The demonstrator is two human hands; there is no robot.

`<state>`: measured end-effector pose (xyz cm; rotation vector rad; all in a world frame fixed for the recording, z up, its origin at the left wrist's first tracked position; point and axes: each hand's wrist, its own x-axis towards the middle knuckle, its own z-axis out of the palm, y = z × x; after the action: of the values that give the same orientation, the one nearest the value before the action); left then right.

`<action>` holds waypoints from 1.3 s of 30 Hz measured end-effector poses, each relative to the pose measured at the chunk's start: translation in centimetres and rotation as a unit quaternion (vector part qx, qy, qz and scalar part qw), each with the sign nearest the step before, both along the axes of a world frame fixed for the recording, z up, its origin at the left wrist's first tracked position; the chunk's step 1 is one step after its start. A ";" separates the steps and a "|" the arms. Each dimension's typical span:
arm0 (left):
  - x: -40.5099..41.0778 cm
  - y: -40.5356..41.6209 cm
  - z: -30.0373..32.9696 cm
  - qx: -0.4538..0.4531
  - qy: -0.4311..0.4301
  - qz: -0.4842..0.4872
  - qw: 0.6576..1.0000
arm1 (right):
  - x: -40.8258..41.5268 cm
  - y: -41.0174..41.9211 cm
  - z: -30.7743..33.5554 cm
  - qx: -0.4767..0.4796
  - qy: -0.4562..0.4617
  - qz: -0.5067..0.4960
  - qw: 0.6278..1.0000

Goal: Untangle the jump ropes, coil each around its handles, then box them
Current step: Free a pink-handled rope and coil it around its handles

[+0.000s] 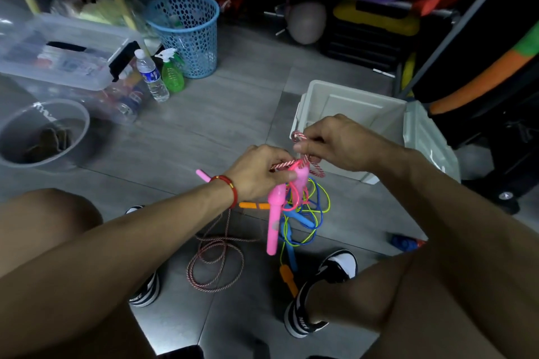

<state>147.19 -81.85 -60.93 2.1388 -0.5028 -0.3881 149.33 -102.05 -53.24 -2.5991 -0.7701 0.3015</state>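
Note:
A knot of jump ropes hangs between my hands above the floor. My left hand [258, 173] grips the top of the pink handles [275, 218] together with the red-and-white striped rope. My right hand [335, 143] pinches a loop of that striped rope [297, 136] just above. Blue and yellow-green cords [313, 213] dangle tangled below, with blue handles [297, 220] and orange handles [288, 277] among them. The rest of the striped rope [215, 265] lies looped on the floor. An open white box [350, 105] stands just behind my right hand.
My knees and black-and-white shoes [320, 294] frame the ropes. To the left are a clear round tub [43, 134], a clear lidded bin [58, 52], a water bottle [151, 76], a green spray bottle [172, 73] and a blue mesh basket [186, 32]. Rolled mats fill the back.

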 end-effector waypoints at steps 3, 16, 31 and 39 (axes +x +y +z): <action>0.9 -0.3 -0.7 -0.071 0.110 0.035 0.991 | 0.5 -1.3 0.8 -0.029 0.022 0.005 0.999; 4.1 -3.8 2.1 0.131 0.029 0.020 0.991 | -0.6 -6.0 1.6 0.095 0.117 -0.211 0.966; -4.8 9.0 3.2 -0.047 0.279 0.029 0.959 | -2.6 6.7 1.5 0.253 0.258 -0.207 0.909; -1.2 21.6 1.3 0.245 0.206 0.178 0.930 | -0.4 9.1 -6.4 -0.129 0.242 -0.081 0.958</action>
<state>146.02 -60.27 -59.60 2.4629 0.2537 -0.7947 148.94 -92.92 -59.60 -2.6300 -0.3604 1.0000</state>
